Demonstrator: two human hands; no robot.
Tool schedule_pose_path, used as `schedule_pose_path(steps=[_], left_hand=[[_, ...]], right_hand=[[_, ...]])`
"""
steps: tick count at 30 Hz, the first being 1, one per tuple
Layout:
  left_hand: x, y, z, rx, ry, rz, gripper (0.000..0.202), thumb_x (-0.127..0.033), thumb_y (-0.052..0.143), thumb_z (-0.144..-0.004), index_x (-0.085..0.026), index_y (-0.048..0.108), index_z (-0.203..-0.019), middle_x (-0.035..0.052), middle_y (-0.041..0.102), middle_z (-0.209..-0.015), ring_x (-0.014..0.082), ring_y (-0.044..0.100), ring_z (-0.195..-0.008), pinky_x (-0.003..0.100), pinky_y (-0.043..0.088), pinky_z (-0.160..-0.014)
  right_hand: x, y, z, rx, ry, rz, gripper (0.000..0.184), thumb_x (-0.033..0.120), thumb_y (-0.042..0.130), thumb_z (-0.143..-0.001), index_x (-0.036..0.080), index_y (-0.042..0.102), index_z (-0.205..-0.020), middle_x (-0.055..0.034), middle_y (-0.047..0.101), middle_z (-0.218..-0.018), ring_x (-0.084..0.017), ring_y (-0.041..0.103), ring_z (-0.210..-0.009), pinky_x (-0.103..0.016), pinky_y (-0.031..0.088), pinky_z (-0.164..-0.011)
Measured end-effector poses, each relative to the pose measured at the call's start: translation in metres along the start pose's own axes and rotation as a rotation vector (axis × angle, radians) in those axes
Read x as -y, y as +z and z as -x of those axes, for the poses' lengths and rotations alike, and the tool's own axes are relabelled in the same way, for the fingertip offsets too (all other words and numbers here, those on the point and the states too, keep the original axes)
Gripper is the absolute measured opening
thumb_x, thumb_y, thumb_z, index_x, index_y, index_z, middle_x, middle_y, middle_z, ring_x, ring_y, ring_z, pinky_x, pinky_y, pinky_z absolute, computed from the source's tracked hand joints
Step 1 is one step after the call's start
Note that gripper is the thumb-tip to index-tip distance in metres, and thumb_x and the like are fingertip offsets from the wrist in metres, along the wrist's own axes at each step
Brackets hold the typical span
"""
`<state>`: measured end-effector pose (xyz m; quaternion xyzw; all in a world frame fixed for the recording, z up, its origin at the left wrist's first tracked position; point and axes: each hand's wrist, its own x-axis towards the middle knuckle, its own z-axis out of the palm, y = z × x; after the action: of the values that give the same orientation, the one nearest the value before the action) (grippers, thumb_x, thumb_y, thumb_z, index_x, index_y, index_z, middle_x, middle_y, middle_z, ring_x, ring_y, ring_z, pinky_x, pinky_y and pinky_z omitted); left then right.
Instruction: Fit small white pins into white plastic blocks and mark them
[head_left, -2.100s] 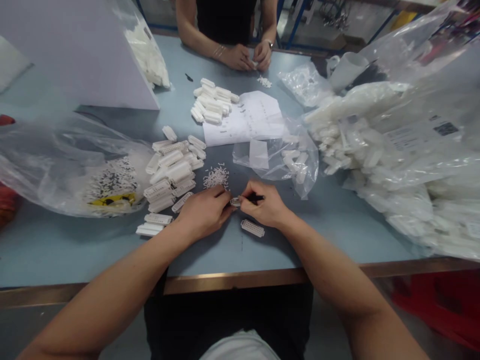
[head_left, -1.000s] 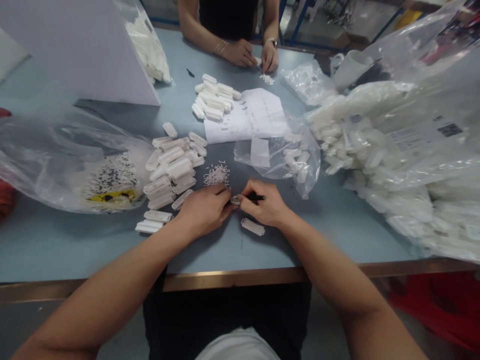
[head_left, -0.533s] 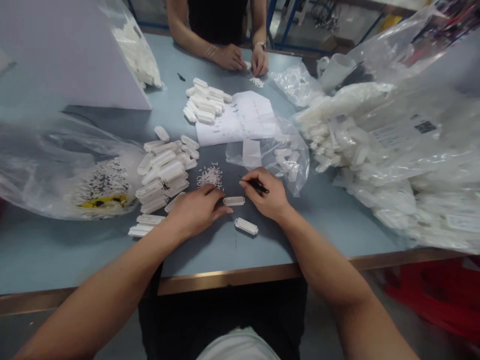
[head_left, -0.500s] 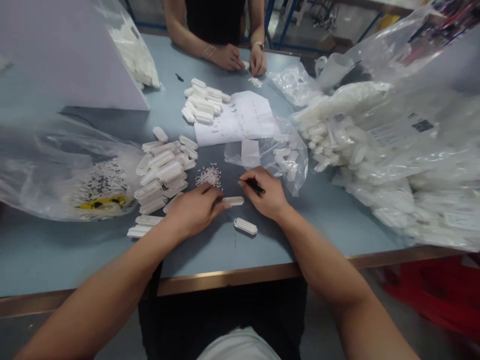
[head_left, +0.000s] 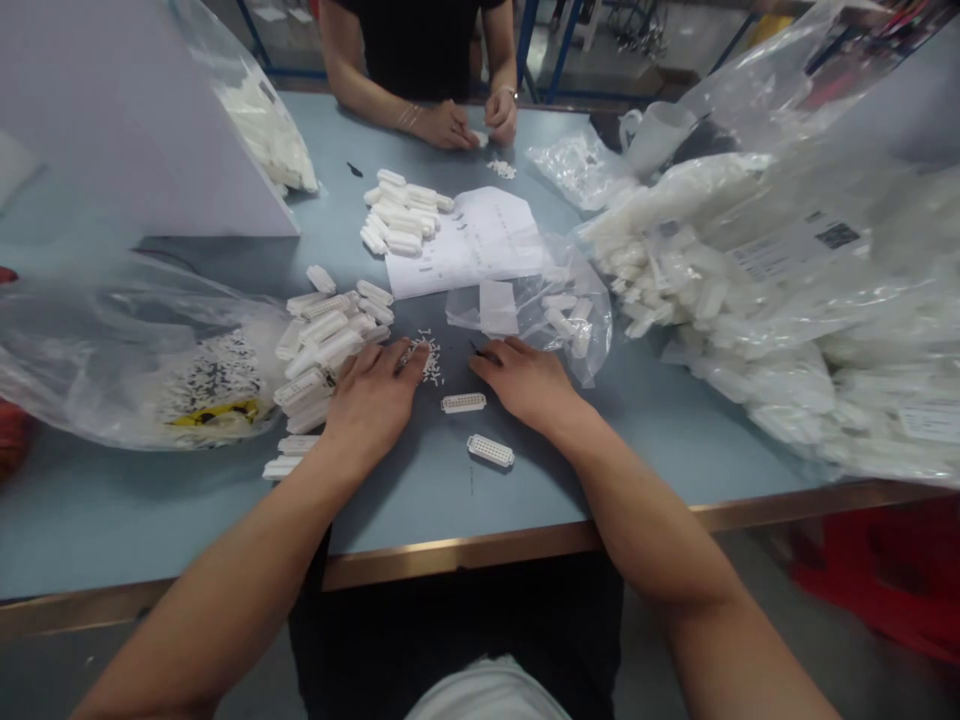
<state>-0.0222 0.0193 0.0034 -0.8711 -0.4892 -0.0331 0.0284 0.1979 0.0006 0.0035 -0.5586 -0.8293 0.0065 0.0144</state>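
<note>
Left hand (head_left: 371, 395) open on the table (head_left: 150, 520), by white pins (head_left: 424, 358)
We see right hand (head_left: 527, 381) palm down near a connector housing (head_left: 463, 403); a black tip (head_left: 473, 346) shows, grip unclear.

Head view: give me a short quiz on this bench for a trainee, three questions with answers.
1. Which hand is nearer the heap of white pins?
2. True or false: the white connector housing and the second white connector housing lie apart on the table.
3. Fill the gap: the bag with the yellow label is made of clear ____.

Key: 1. The left hand. 2. True. 3. Plastic.
</note>
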Motion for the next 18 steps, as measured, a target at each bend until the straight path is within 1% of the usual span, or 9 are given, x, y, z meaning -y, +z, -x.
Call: schedule_pose_path(steps=[2,5,10,14,18], left_hand=[[-0.001,0.0,-0.002,0.016,-0.003,0.004,0.044,-0.02,0.035,-0.097,-0.024,0.053,-0.137,0.0112,0.056,-0.139,0.0339,0.048,-0.126,0.049,0.041,-0.099],[0.0,0.002,-0.005,0.027,0.026,0.031,0.042,-0.02,0.039,-0.096,-0.021,0.056,-0.134,0.0129,0.061,-0.13,0.0321,0.053,-0.118,0.047,0.043,-0.098],[0.005,0.01,-0.009,-0.018,0.059,0.064,0.036,-0.017,0.042,-0.094,-0.017,0.065,-0.121,0.014,0.066,-0.114,0.0284,0.058,-0.106,0.04,0.047,-0.092],[0.009,0.015,-0.009,-0.055,0.057,0.1,0.035,-0.018,0.039,-0.095,-0.019,0.068,-0.114,0.0124,0.068,-0.106,0.026,0.061,-0.102,0.037,0.048,-0.091],[0.008,0.014,-0.009,-0.103,-0.02,0.2,0.034,-0.025,0.04,-0.096,-0.022,0.069,-0.113,0.01,0.07,-0.106,0.0238,0.063,-0.101,0.034,0.049,-0.091]], right_hand=[[0.002,-0.001,0.0,-0.012,0.007,0.001,0.04,0.013,0.037,-0.096,0.024,0.064,-0.122,-0.0119,0.065,-0.119,-0.026,0.057,-0.104,-0.031,0.04,-0.059],[0.005,-0.003,0.001,-0.012,0.023,-0.006,0.042,0.012,0.035,-0.096,0.023,0.061,-0.127,-0.0118,0.063,-0.121,-0.024,0.057,-0.106,-0.03,0.042,-0.062],[0.008,-0.004,0.002,-0.016,0.006,-0.017,0.043,0.012,0.038,-0.094,0.023,0.058,-0.131,-0.0117,0.062,-0.126,-0.023,0.058,-0.107,-0.03,0.045,-0.067],[0.008,0.002,0.002,-0.086,-0.033,-0.033,0.044,0.01,0.04,-0.092,0.023,0.059,-0.129,-0.0099,0.064,-0.124,-0.023,0.059,-0.106,-0.029,0.046,-0.069],[0.009,0.007,0.003,-0.204,-0.054,-0.092,0.043,0.01,0.044,-0.09,0.023,0.06,-0.128,-0.009,0.067,-0.121,-0.022,0.061,-0.105,-0.027,0.045,-0.068]])
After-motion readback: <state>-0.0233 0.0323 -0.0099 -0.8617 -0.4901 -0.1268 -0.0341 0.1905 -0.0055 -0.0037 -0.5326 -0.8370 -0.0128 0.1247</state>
